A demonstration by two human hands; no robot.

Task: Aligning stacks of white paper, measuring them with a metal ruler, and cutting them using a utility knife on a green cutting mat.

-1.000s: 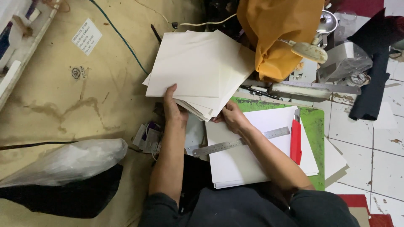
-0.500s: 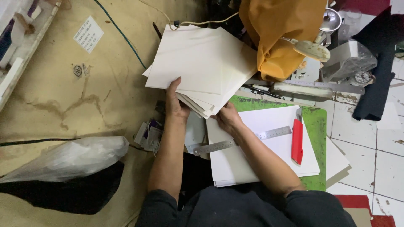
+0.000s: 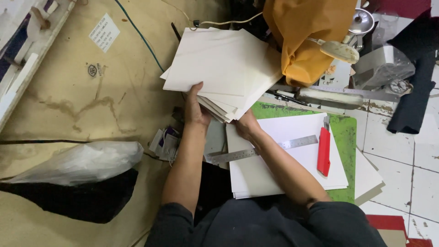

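The left hand (image 3: 195, 107) grips the near edge of a fanned stack of cream sheets (image 3: 219, 68), thumb on top and fingers under it. The right hand (image 3: 246, 126) clasps the same stack at its lower corner, just beside the left, its fingers mostly hidden beneath the sheets. The stack is held up off the floor and spreads away from both hands, toward the far side of the view, its right corner close to a mustard-yellow cloth (image 3: 311, 36).

Under the right forearm lies a green cutting mat (image 3: 347, 137) on the floor, carrying a pile of white sheets (image 3: 292, 164). A steel ruler (image 3: 263, 149) lies slanted across that pile, passing beneath the forearm, and a red utility knife (image 3: 324, 151) rests near the pile's right edge. To the left of the left arm, brown cardboard (image 3: 91, 91) covers the floor, with a clear plastic bag (image 3: 82, 162) on it, well apart from the hands.
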